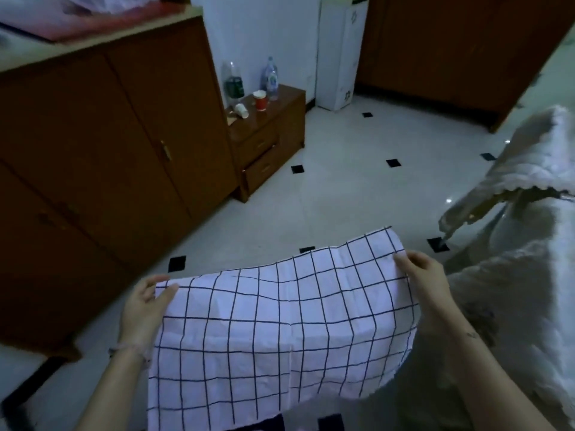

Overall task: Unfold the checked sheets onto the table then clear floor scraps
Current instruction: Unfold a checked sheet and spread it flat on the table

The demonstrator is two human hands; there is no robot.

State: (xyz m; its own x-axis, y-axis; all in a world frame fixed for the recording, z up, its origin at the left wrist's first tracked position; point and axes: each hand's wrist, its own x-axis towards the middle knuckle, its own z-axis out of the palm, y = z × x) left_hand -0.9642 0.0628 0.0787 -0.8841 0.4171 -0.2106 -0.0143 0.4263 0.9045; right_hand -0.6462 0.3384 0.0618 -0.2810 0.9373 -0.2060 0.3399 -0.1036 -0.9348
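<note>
Hands [146, 303] [420, 275] pinch creased, grid-checked sheet [280, 321] taut.

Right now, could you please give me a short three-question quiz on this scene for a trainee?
1. True or false: the checked sheet lies flat on the floor.
2. What stands upright on the low drawer cabinet beside the bottles? A) a red cup B) a lamp C) a stack of books
3. How many hands hold the sheet?

Key:
1. False: the left hand and right hand hold it up above the floor.
2. A.
3. Two.
</note>
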